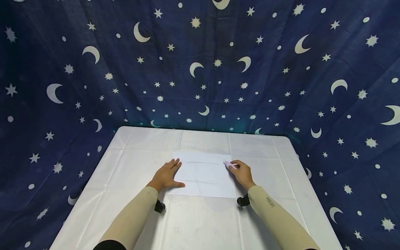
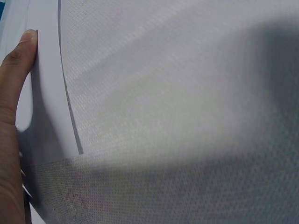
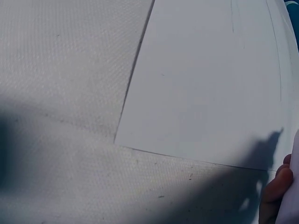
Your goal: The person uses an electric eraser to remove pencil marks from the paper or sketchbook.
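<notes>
A white sheet of paper point(image 1: 203, 173) lies on the white-covered table, with two thin, roughly parallel lines drawn across it. My left hand point(image 1: 167, 175) rests on the sheet's left edge, fingers spread and straight, thumb point(image 2: 29, 44) on the paper. Near the upper right corner my right hand point(image 1: 243, 173) pinches a pale lilac pen-like thing point(image 1: 230, 165) with a narrow tip, pointing up and left. The tip is close to the paper; whether it touches, I cannot tell. In the right wrist view only fingers point(image 3: 279, 184) and part of the lilac body point(image 3: 292, 196) show.
The white table cover point(image 1: 200, 222) has fold creases and extends around the sheet. A dark blue curtain point(image 1: 200, 69) with moons and stars hangs behind and at both sides. Small dark specks lie beside the paper in the right wrist view.
</notes>
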Tool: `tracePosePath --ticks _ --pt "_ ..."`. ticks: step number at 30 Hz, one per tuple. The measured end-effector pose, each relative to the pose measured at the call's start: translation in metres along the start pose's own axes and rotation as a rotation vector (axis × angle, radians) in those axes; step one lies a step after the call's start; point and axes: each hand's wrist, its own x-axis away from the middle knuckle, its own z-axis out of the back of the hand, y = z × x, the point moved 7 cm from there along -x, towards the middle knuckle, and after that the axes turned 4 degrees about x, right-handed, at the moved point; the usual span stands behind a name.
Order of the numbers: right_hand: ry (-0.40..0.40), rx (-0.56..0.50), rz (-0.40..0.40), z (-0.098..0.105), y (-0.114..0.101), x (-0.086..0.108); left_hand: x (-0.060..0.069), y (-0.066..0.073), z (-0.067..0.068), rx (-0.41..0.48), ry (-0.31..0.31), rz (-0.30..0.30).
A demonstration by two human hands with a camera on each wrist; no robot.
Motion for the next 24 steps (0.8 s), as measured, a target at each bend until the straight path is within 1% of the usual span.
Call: tracePosePath --ticks 4,8,15,24 --pt "-0.017 0.017 0.020 -0.0014 -0.0022 -0.0006 -0.0008 -0.0005 -0.0014 -0.007 0.002 -0.006" --pt "-0.029 0.039 0.014 -0.0028 -0.0018 -0.0012 -0.0006 -0.0004 -0.0015 -0.010 -0.001 -0.008" --pt "-0.052 0.046 -0.001 -0.0050 -0.0016 -0.0032 0.0025 0.0031 0.0043 0.013 0.008 -0.015" --pt "-0.081 0.058 0.022 -0.0096 -0.0006 -0.0048 0.0027 0.0022 0.0037 0.002 0.006 -0.003"
